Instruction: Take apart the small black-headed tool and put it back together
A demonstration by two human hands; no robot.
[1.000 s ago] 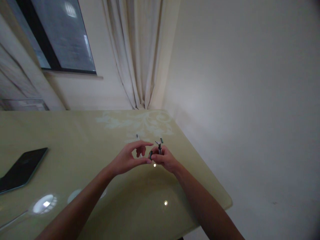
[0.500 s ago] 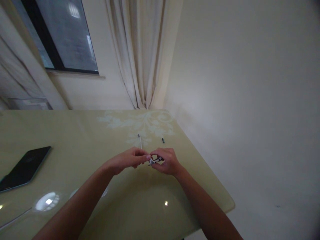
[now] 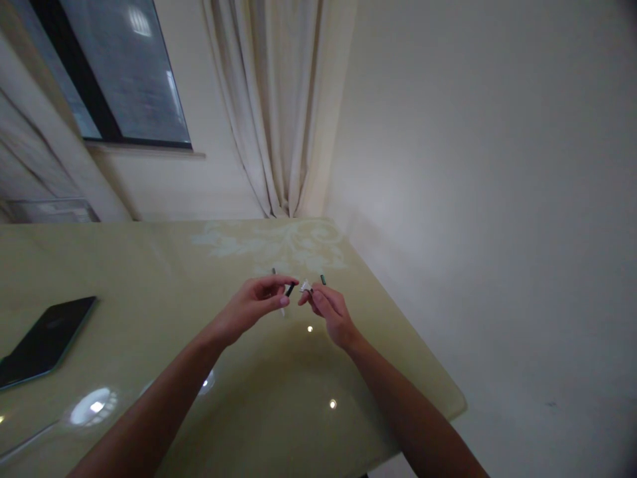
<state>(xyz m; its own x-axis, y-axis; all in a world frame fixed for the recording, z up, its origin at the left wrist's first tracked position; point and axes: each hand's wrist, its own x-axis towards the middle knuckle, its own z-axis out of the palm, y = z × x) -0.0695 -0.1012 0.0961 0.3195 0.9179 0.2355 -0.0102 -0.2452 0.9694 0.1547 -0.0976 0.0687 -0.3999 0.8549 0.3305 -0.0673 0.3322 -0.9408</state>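
My left hand (image 3: 256,300) pinches a small black cylinder (image 3: 290,290), battery-like in shape, between thumb and fingertips. Just right of it, my right hand (image 3: 332,311) grips a small white and silver piece (image 3: 305,287) whose kind I cannot make out. The two held pieces are close together but apart, above the table. A slim white stick (image 3: 283,312) with a dark tip lies behind my left hand, partly covered by its fingers. Beyond my right hand lies another small dark cylinder (image 3: 323,279) with a greenish tint.
A glossy pale-green table (image 3: 279,411) runs to a right edge beside the wall. On its left lies a dark tablet-like slab (image 3: 47,338), and a thin pale cable (image 3: 30,441) sits at the lower left. Curtains (image 3: 269,106) hang behind the far edge.
My hands were together around the silver piece; now they have risen slightly and parted a little. The black cylinder shows separately in my left fingers, the white and silver piece in my right.
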